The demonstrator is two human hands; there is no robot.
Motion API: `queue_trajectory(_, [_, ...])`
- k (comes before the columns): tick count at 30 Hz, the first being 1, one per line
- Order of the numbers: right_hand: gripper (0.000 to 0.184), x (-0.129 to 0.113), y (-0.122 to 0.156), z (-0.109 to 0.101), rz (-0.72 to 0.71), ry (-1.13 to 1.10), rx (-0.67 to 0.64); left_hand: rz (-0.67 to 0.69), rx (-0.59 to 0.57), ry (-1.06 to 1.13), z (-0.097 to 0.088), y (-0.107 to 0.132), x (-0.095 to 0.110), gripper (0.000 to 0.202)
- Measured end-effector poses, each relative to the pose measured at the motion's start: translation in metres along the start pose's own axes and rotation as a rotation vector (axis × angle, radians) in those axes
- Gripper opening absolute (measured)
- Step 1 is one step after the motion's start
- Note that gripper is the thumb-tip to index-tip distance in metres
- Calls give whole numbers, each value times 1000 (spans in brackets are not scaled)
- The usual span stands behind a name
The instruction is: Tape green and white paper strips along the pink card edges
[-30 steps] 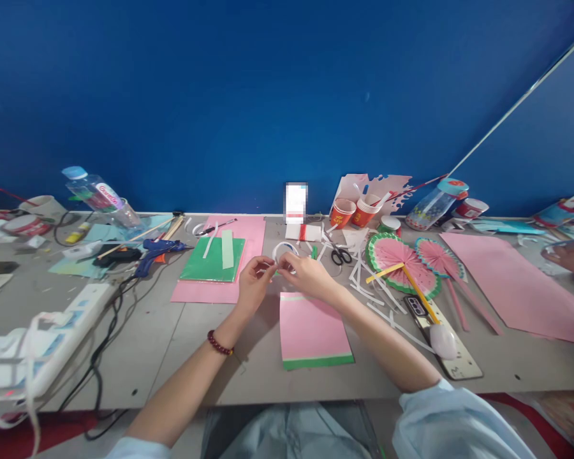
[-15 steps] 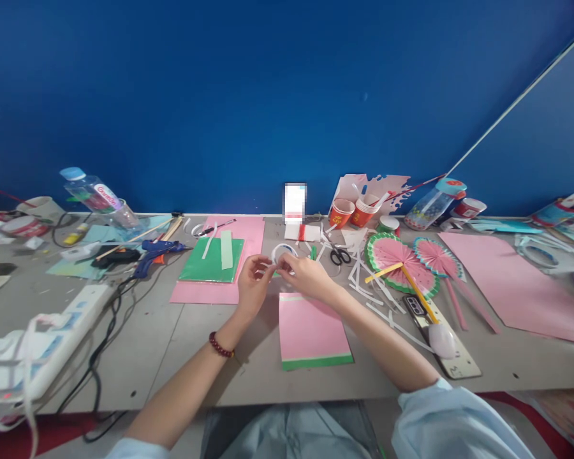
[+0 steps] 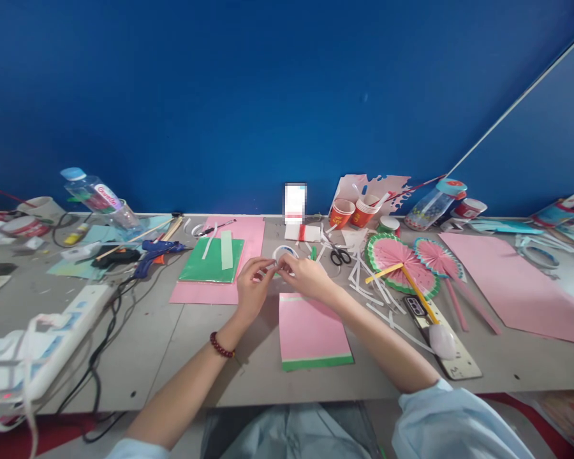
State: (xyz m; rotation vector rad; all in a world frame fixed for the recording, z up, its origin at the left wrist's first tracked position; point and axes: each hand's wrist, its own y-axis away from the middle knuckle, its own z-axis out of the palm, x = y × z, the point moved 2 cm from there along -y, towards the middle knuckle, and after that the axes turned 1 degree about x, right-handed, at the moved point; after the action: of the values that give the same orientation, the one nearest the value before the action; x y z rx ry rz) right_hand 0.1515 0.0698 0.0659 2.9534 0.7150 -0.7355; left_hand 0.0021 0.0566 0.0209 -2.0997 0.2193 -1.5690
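Observation:
Fingertips of my left hand [image 3: 254, 284] and my right hand [image 3: 302, 274] meet in a pinch over the middle of the table. What they hold between them is too small and hidden to name. Just behind the fingers lies a white ring-shaped roll [image 3: 285, 248], partly covered by my right hand. Below my hands is a sheet of pink paper [image 3: 314, 328] with a green strip along its near edge. To the left, a green pack of paper [image 3: 205, 264] rests on a larger pink sheet [image 3: 253, 231], with a pale green strip [image 3: 226, 250] on top.
Scissors [image 3: 339, 256] and white paper strips [image 3: 367, 293] lie right of my hands. Beyond them are watermelon-patterned paper fans [image 3: 387, 252] and a phone [image 3: 459, 357]. A blue glue gun [image 3: 155, 254], a power strip [image 3: 71, 341] and a plastic bottle [image 3: 95, 194] occupy the left side.
My left hand has shifted very slightly and its fingers have adjusted a little. Both hands stay pinched together in the same place.

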Motion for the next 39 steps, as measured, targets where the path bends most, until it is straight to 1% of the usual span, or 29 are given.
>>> queue_trajectory(5, [15,-1,1,-2,20,-4,2,39,8,-29,-1,0,7,12])
queue_trajectory(8, [16,-1,1,-3,41,-4,4,42,-8,-37,0,1,10,12])
queue_trajectory(11, [21,0,0,-5,90,32,14,29,-36,-35,1,2,10,13])
queue_trajectory(13, [24,1,0,-6,100,68,29,-5,-53,-26,2,2,8,13])
queue_trajectory(15, [23,2,-1,-7,86,77,45,-76,-56,2,3,2,4,13])
queue_trajectory(19, [18,9,-1,-7,49,-12,53,-243,-25,81,2,-1,-4,16])
queue_trajectory(22, [15,15,-3,-9,24,-107,21,-270,-13,111,1,-3,-6,18])
queue_trajectory(24, [14,19,-4,-11,29,-173,-6,-263,-14,106,0,-4,-5,18])
queue_trajectory(27, [12,24,-4,-16,103,-277,-52,-226,-16,72,-1,-3,-2,19])
queue_trajectory(29, [11,27,-3,-18,147,-344,-92,-171,-13,43,-2,-2,2,19])
queue_trajectory(31, [10,27,-3,-20,153,-398,-112,-104,-8,16,-2,-1,6,18])
queue_trajectory(36, [7,28,-2,-26,127,-415,-64,46,9,-22,-2,2,13,16])
queue_trajectory(38, [6,30,-3,-28,120,-407,-29,66,9,-29,-3,2,13,17])
queue_trajectory(39, [7,31,-3,-30,119,-396,0,66,7,-41,-3,2,12,22])
